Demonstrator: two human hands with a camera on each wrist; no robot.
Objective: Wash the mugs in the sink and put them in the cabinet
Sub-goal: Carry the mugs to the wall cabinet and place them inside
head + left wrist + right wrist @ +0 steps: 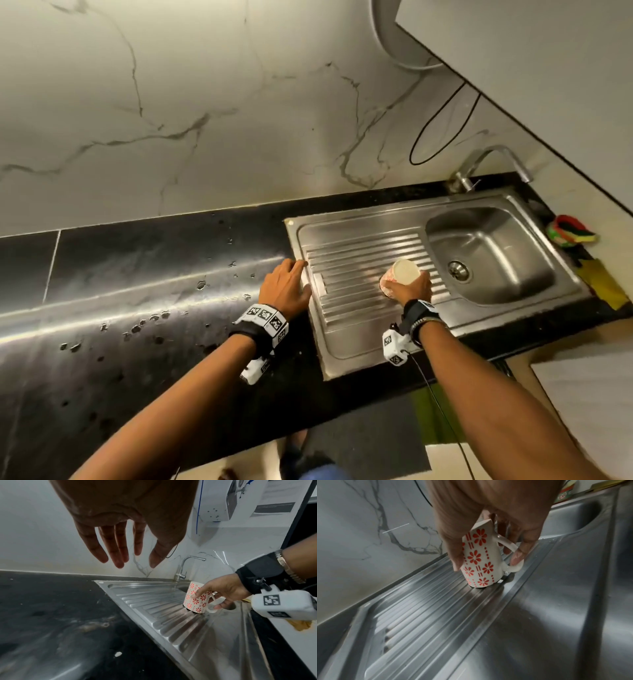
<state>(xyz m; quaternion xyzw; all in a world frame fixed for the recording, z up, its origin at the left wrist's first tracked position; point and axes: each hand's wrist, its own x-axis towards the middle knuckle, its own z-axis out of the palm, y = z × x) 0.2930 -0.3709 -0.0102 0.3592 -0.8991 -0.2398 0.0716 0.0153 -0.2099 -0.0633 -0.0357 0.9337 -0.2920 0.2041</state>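
Observation:
A white mug with red flowers (406, 272) stands upside down and slightly tilted on the ribbed steel drainboard (356, 245), its rim on the ribs. My right hand (411, 291) grips it from the near side. In the right wrist view the thumb lies on the mug (477, 561) wall and the fingers (517, 557) curl at the handle. The left wrist view shows the same mug (195, 600) in the right hand (223, 591). My left hand (291, 279) is empty over the drainboard's left edge, its fingers (118, 545) straight and spread.
The sink basin (507, 240) lies right of the drainboard, under a steel tap (493, 161). Coloured scrubbers (570, 233) and a yellow cloth (603, 284) sit at the sink's right. The black counter (137, 291) to the left carries water drops. A wall cabinet (548, 51) hangs above right.

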